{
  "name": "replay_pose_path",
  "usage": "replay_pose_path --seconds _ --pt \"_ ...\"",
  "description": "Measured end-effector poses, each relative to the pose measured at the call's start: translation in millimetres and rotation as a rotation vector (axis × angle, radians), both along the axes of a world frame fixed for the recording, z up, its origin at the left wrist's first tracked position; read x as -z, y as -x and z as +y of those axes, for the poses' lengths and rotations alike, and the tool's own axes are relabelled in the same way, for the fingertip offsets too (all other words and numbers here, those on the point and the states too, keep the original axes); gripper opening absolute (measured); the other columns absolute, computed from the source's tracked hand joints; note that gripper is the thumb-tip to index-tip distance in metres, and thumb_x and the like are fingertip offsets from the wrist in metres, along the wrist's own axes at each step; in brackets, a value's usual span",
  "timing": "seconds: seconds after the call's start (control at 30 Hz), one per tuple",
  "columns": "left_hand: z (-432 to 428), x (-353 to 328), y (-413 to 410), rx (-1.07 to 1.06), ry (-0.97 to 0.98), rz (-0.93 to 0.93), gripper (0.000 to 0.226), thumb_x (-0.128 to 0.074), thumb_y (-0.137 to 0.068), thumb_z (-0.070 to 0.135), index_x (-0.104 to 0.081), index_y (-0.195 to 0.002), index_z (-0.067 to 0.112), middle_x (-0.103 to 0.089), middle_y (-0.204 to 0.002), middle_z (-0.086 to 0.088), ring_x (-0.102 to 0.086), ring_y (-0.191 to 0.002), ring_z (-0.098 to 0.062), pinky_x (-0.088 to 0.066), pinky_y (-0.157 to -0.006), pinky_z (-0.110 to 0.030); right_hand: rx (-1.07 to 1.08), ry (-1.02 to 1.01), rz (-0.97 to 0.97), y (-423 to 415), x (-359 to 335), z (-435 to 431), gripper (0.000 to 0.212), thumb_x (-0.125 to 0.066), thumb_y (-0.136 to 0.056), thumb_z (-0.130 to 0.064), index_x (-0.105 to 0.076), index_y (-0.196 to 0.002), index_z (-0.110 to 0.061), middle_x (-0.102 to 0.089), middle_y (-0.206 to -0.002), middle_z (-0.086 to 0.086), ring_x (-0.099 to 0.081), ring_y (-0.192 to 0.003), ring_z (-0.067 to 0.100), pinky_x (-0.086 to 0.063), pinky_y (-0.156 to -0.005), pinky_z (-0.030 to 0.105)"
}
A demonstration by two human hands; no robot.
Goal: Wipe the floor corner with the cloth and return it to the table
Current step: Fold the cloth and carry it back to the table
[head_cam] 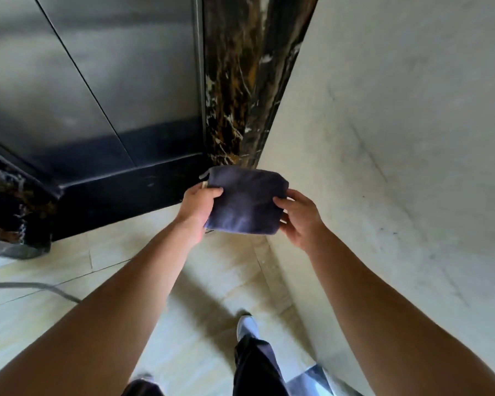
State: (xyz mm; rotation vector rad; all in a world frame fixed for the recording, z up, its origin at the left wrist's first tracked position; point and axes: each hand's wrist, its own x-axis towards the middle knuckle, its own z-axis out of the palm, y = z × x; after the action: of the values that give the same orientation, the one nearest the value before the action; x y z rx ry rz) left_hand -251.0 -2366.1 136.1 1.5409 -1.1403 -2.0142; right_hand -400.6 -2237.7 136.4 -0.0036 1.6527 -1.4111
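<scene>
Cable (40,288) at 9 o'clock on floor (120,252). Left hand (196,208) grips cloth (246,202) by its left edge; right hand (299,220) pinches right edge. Cloth folded, held in air centre frame, over the corner. Wall (397,138) at 3 o'clock.

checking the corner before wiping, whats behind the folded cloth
Behind the cloth, held by the left hand and right hand, the dark marble pillar descends. Its base and the floor corner there are covered.
</scene>
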Motion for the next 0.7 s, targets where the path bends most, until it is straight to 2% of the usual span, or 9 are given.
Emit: replay_pose_path --seconds 0.13,0.23,0.37,0.5,0.63,0.7 --pt "26.7 -67.6 -61.8 0.064 0.018 0.050 0.006 -0.060 -0.089 0.016 -0.063 -0.087 0.020 -0.065 -0.082 -0.002 -0.061 -0.072 -0.016 -0.041 -0.056 -0.027 0.106 0.044 0.132 -80.3 -83.9 34.5 0.020 -0.055 -0.090 0.007 -0.066 -0.094 -0.010 -0.067 -0.079 0.012 -0.066 -0.068 0.025 -0.053 -0.046 0.026" --pt "52.2 -112.0 -113.4 0.168 0.015 0.092 0.008 -0.058 -0.091 0.017 -0.061 -0.098 0.015 -0.060 -0.078 -0.005 -0.058 -0.068 -0.019 -0.040 -0.054 -0.027 0.204 0.070 0.240 -151.5 -139.3 68.5 0.021 -0.054 -0.091 0.007 -0.064 -0.106 -0.003 -0.066 -0.085 0.015 -0.064 -0.071 0.026 -0.053 -0.048 0.027" --pt "99.4 -156.1 -161.1 0.262 0.027 0.165 0.020 -0.060 -0.088 0.019 -0.059 -0.108 0.020 -0.066 -0.099 -0.008 -0.065 -0.085 -0.028 -0.052 -0.064 -0.032 0.272 0.046 0.334 -221.0 -194.4 123.7 0.024 -0.054 -0.091 0.006 -0.063 -0.113 0.000 -0.067 -0.092 0.017 -0.066 -0.076 0.028 -0.055 -0.058 0.033" --pt "176.4 -205.9 -189.0 0.454 0.081 0.223 0.024 -0.062 -0.087 0.020 -0.061 -0.111 0.019 -0.067 -0.110 -0.009 -0.065 -0.097 -0.030 -0.053 -0.085 -0.040 0.440 0.067 0.425 -271.9 -248.1 212.7 0.025 -0.057 -0.089 0.004 -0.065 -0.112 -0.001 -0.070 -0.093 0.014 -0.068 -0.079 0.028 -0.058 -0.064 0.036" --pt "263.4 -249.6 -205.2 0.673 0.134 0.304 0.022 -0.064 -0.084 0.018 -0.063 -0.106 0.021 -0.070 -0.109 -0.008 -0.068 -0.100 -0.030 -0.054 -0.087 -0.039 0.618 0.055 0.506 -317.4 -285.6 323.9 0.021 -0.058 -0.087 0.003 -0.067 -0.106 -0.001 -0.072 -0.088 0.010 -0.069 -0.076 0.026 -0.059 -0.062 0.035" --pt "315.4 -267.4 -213.2 0.812 0.121 0.344 0.025 -0.066 -0.083 0.016 -0.065 -0.108 0.019 -0.074 -0.102 -0.007 -0.071 -0.090 -0.028 -0.056 -0.077 -0.033 0.718 0.058 0.532 -346.3 -296.5 386.0 0.019 -0.059 -0.088 0.003 -0.067 -0.105 0.000 -0.072 -0.089 0.011 -0.068 -0.077 0.026 -0.059 -0.063 0.036"
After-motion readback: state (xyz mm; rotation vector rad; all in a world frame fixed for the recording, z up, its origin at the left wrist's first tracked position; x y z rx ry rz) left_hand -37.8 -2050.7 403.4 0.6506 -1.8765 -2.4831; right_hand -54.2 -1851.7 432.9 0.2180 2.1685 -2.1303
